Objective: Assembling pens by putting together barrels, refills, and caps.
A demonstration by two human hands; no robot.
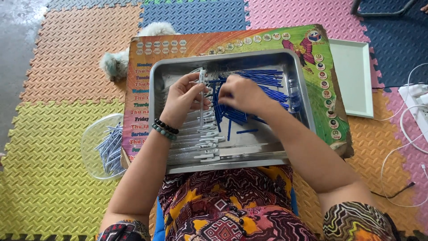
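Left hand pinches a clear pen barrel upright over the steel tray. Right hand is curled, fingertips down in the blue refills; what it grips I cannot tell. Risks: the loose refills look likely to roll or scatter if nudged; the tray sits on a colourful board across the lap and could tip. Clear barrels lie in rows by the left wrist. Outward: plastic bowl of finished pens, foam floor mats, white cables to the right.

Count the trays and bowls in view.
3: a metal tray on the person's lap board, a white tray to its right on the mat, and a clear bowl of pen parts at left.
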